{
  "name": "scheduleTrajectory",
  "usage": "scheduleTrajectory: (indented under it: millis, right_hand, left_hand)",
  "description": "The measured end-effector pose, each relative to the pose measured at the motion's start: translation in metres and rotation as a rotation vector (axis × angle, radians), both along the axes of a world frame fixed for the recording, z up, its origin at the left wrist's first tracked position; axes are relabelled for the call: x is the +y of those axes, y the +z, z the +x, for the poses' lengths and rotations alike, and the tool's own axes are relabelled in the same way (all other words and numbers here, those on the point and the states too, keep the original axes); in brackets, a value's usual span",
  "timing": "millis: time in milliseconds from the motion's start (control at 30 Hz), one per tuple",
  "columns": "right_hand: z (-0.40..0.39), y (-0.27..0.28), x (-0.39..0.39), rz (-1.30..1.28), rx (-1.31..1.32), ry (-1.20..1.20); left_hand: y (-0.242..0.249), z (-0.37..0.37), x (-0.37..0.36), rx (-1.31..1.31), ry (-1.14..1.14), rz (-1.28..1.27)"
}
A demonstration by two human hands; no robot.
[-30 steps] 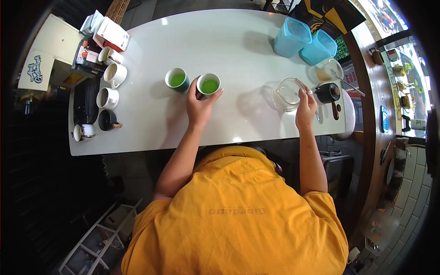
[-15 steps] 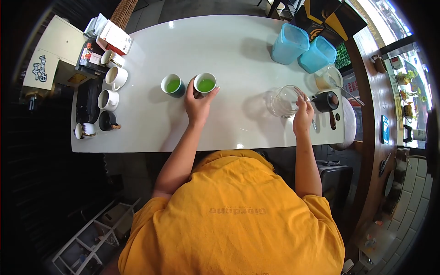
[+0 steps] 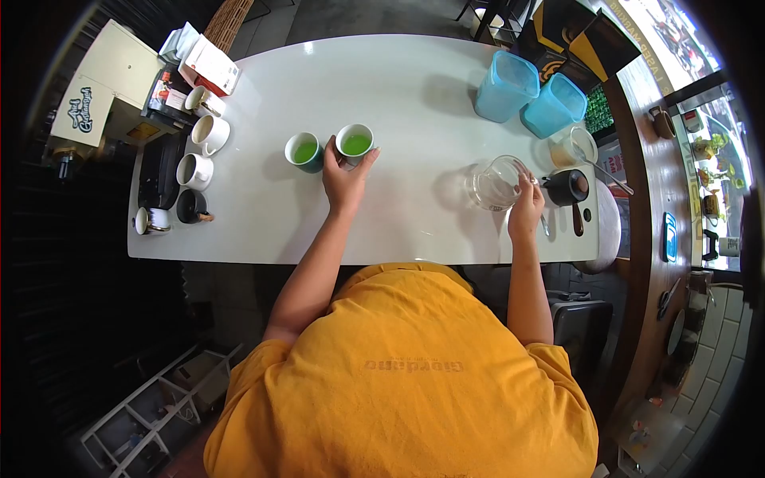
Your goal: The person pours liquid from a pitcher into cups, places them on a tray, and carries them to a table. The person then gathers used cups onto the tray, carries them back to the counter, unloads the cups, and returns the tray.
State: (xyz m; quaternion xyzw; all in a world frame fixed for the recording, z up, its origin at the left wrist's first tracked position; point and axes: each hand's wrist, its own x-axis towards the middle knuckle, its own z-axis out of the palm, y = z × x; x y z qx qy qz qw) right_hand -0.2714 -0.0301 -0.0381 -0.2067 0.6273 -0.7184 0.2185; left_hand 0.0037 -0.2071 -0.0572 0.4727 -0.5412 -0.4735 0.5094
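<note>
My left hand [image 3: 347, 177] is wrapped round the near side of a small cup [image 3: 355, 141] with bright green liquid in it. Just left of it stands a second cup [image 3: 304, 151], dark on the outside, also holding green liquid. On the right, the fingers of my right hand [image 3: 526, 205] are closed on the side of a clear glass pitcher [image 3: 494, 185], which looks slightly tilted. A black pot [image 3: 567, 187] with a brown handle is right beside that hand.
Several mugs [image 3: 210, 134] line the left side of the white table [image 3: 398, 215], by a cream machine [image 3: 103, 80]. Two blue containers [image 3: 506, 86] stand at the back right, near a bowl [image 3: 574, 146] with a spoon. A wooden counter [image 3: 644, 239] runs along the right.
The view has shifted slightly. My left hand is still on the cup and my right hand still on the pitcher, with little visible movement of either.
</note>
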Motion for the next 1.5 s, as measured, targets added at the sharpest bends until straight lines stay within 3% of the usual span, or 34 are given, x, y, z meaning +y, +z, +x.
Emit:
scheduleTrajectory:
  millis: [100, 200, 300, 533, 1000, 1100, 1167, 1200, 1300, 1400, 1467, 1500]
  right_hand:
    - [-0.007, -0.009, -0.001, 0.063, 0.018, 0.049]
    - [-0.010, -0.014, -0.005, 0.059, 0.010, 0.016]
    - [-0.018, -0.021, -0.008, 0.051, -0.018, -0.045]
    - [-0.015, -0.019, -0.005, 0.042, -0.036, -0.121]
    - [0.005, -0.024, -0.002, -0.071, -0.019, -0.187]
    - [0.013, -0.022, -0.004, -0.016, 0.042, -0.280]
    - [0.016, -0.014, 0.002, 0.271, 0.010, -0.268]
    - [0.022, -0.014, 0.003, 0.271, 0.010, -0.269]
    - [0.035, -0.017, 0.005, 0.186, 0.165, -0.354]
    - [0.048, -0.027, 0.012, 0.259, 0.354, -0.341]
    - [0.076, -0.025, 0.012, 0.383, 0.542, -0.654]
    - [0.085, -0.027, 0.013, 0.381, 0.544, -0.654]
  left_hand:
    - [0.005, 0.010, 0.010, 0.009, -0.156, 0.056]
    - [-0.010, 0.018, 0.024, -0.106, -0.017, -0.068]
    - [0.014, 0.037, 0.042, -0.057, -0.069, 0.067]
    - [0.037, 0.058, 0.053, 0.199, 0.011, 0.107]
    - [0.049, 0.100, 0.036, 0.186, -0.069, 0.145]
    - [0.055, 0.107, 0.032, 0.194, -0.079, 0.145]
    - [0.057, 0.114, 0.030, 0.192, -0.090, 0.151]
    - [0.058, 0.118, 0.029, 0.191, -0.099, 0.161]
    - [0.060, 0.127, 0.024, 0.186, -0.108, 0.173]
    - [0.061, 0.135, 0.018, 0.181, -0.114, 0.173]
    - [0.061, 0.141, 0.014, 0.181, -0.119, 0.173]
    - [0.060, 0.144, 0.012, 0.179, -0.132, 0.180]
